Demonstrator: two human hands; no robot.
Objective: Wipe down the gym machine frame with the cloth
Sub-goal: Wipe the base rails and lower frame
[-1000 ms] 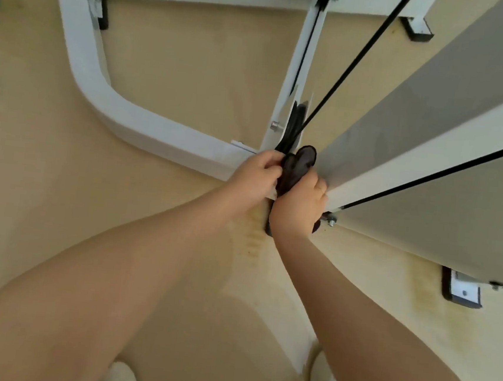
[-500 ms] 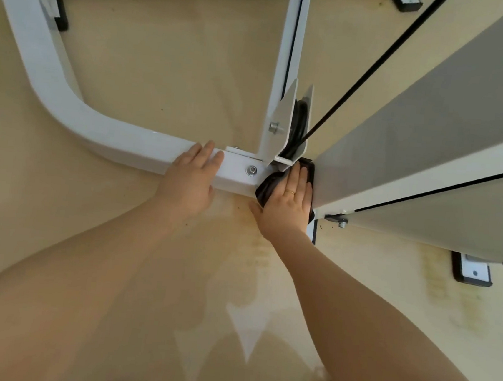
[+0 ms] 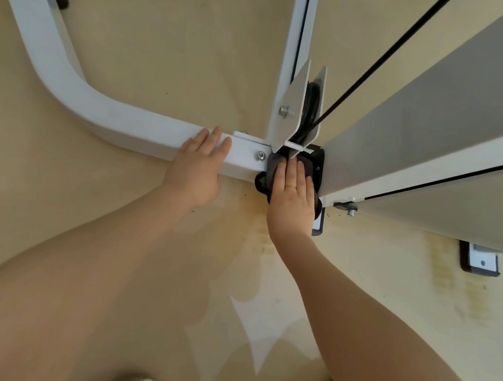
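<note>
Two flat hands: right hand (image 3: 294, 194) presses soft, limp dark cloth (image 3: 272, 169) onto rigid white frame tube (image 3: 121, 122); left hand (image 3: 198, 167) braces, fingers straight. Bunch cloth under palm.

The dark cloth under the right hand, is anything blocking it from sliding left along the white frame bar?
Yes. The left hand rests flat on the white frame bar, left of the dark cloth that the right hand presses; a bolt head sits between them.

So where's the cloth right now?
Head view, centre: the cloth lies under the flat right hand, pressed on the frame joint below the pulley.
</note>
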